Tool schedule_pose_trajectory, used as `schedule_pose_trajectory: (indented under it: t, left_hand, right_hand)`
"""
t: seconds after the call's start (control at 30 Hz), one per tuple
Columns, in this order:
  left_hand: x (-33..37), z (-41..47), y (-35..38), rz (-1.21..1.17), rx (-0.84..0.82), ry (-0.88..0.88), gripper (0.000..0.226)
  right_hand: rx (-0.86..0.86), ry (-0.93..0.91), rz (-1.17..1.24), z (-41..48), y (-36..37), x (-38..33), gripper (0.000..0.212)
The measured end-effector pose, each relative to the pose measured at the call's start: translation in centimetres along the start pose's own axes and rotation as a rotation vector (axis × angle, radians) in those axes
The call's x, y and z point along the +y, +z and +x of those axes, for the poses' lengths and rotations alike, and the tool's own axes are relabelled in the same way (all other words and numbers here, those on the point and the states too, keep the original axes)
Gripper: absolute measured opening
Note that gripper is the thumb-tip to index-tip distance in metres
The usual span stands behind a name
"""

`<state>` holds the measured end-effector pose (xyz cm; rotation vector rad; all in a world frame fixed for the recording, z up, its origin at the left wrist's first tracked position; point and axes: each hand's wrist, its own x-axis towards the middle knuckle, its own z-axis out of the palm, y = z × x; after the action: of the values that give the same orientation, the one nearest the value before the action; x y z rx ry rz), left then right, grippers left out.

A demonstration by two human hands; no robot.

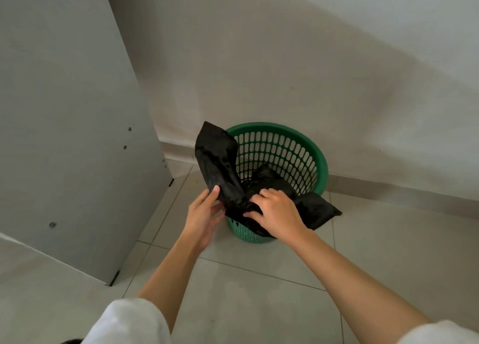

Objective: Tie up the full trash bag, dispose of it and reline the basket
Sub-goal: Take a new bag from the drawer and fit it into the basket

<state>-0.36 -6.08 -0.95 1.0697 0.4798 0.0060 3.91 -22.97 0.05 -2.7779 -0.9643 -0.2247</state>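
A green slotted plastic basket (282, 146) stands on the tiled floor against the wall. A black trash bag (220, 159) lies partly inside it and is draped over its near rim, with one flap sticking up at the left and another hanging out at the right. My left hand (204, 214) pinches the left flap at its lower edge with thumb and fingers. My right hand (274, 211) lies on top of the bunched middle of the bag at the near rim, fingers curled into the plastic. The bottom of the basket is mostly hidden by the bag.
A tall grey cabinet panel (70, 126) stands close on the left, its corner near the basket. The white wall with a skirting board (388, 188) runs right behind the basket. Beige floor tiles (259, 292) spread out in front.
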Motion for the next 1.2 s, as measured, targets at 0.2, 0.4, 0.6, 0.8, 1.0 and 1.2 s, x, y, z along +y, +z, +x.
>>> schedule_pose_trajectory:
  t: [0.2,0.4,0.6,0.8,1.0,1.2]
  left_hand:
    - [0.3,0.4,-0.7,-0.126,-0.017,-0.048,0.040]
    - [1.1,-0.2,-1.2,-0.027,-0.134,-0.080,0.033]
    - [1.4,0.1,-1.5,-0.111,-0.153,-0.100,0.038]
    - [0.8,-0.3,-0.4,0.058,-0.073,-0.037,0.016]
    - [0.0,0.6,-0.3,-0.186,0.144,-0.121,0.030]
    - [1.3,2.5,2.6,-0.017,0.614,-0.105,0.043]
  right_hand:
    - [0.204,-0.017,0.268,-0.2,-0.9,-2.2,0.041]
    - [0.270,-0.044,0.104,1.4,1.0,-4.0,0.042]
    - [0.189,0.113,0.353,1.8,0.7,-3.8,0.012]
    - [0.000,0.423,0.821,2.8,-1.4,-3.0,0.021]
    - [0.220,1.108,1.379,3.3,-2.8,0.6,0.020]
    - [0.396,1.380,1.418,1.4,-3.2,4.1,0.025]
